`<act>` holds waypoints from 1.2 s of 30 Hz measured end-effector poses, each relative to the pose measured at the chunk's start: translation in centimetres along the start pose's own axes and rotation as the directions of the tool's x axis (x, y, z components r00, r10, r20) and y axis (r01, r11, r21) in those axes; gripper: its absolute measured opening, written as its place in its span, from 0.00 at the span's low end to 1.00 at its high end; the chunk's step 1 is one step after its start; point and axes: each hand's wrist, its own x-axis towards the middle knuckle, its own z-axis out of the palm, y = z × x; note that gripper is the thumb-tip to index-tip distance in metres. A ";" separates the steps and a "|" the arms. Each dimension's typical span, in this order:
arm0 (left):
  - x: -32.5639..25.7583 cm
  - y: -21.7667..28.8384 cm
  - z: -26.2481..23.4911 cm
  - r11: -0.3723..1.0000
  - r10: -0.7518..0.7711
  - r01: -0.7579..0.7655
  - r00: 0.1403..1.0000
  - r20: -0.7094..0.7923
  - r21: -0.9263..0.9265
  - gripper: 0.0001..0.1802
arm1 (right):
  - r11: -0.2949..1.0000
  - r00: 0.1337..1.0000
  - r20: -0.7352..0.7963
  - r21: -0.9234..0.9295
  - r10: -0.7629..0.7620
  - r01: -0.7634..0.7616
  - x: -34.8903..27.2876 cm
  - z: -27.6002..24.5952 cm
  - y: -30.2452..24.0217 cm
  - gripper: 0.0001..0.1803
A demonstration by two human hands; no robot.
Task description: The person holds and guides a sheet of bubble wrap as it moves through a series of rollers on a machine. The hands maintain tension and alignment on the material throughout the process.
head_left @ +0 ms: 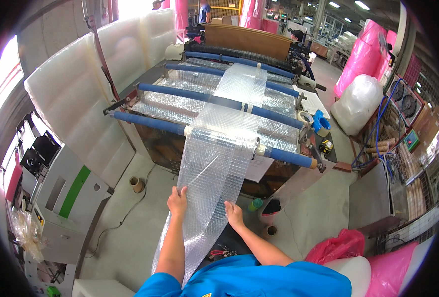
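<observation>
A long strip of clear bubble wrap (212, 175) comes over the blue rollers of a machine and hangs down toward my body. My left hand (178, 200) grips its left edge, fingers closed with the thumb on top. On the opposite edge, my right hand (234, 214) pinches the film between thumb and fingers. Between the hands the sheet is folded lengthwise, and its lower end passes beside my left forearm. The nearest blue roller (150, 122) lies just beyond the hands, crossing under the strip.
Tape rolls (322, 124) and a yellow tape measure (326, 145) sit on the machine's right side. White foam-like sheets (80, 89) stand at left, near a grey-green cabinet (68, 198). A green bottle (255, 204) stands under the machine. Pink film (340, 245) lies at lower right.
</observation>
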 end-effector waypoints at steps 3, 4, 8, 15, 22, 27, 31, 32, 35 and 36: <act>-0.3 -0.1 -0.1 0.999 -0.009 0.010 1.000 0.006 -0.033 0.25 | 0.998 1.000 -0.005 0.055 0.016 -0.016 -0.2 0.2 -0.2 0.23; -0.1 0.0 -0.1 0.999 -0.019 0.019 1.000 0.016 -0.032 0.25 | 0.994 1.000 -0.005 0.104 0.029 -0.028 -0.2 0.3 -0.2 0.23; -0.6 0.1 -0.3 0.998 -0.055 0.055 0.997 0.058 0.016 0.26 | 0.997 1.000 -0.012 0.072 0.005 -0.004 -0.3 0.3 0.3 0.24; 0.7 1.2 0.2 1.000 -0.028 0.028 0.997 0.079 -0.011 0.29 | 0.998 0.999 -0.041 0.063 -0.005 0.007 0.4 -0.1 -1.4 0.25; 7.3 7.2 -0.4 1.000 0.011 -0.012 0.988 0.151 0.007 0.31 | 0.992 0.992 -0.051 0.042 -0.114 0.116 7.7 -2.7 -5.5 0.24; 10.2 12.2 -2.2 1.000 0.010 -0.011 0.988 0.154 0.007 0.32 | 0.974 0.978 -0.205 0.225 0.030 0.017 9.9 -2.2 -9.0 0.24; 9.4 11.9 -3.8 0.993 -0.094 0.109 0.967 0.237 -0.051 0.37 | 0.965 0.964 -0.263 0.258 0.028 0.042 7.4 -0.7 -10.2 0.21; 8.7 10.7 -3.8 0.991 -0.087 0.111 0.960 0.267 -0.079 0.36 | 0.962 0.960 -0.280 0.267 0.026 0.052 6.3 -0.2 -10.1 0.20; 5.2 4.6 -2.4 0.982 -0.119 0.162 0.935 0.335 -0.101 0.34 | 0.962 0.973 -0.176 0.253 0.152 -0.105 3.3 0.7 -6.2 0.18; 3.8 3.7 -2.7 0.977 -0.164 0.201 0.923 0.347 -0.073 0.33 | 0.950 0.965 -0.143 0.257 0.220 -0.179 2.0 1.0 -5.4 0.18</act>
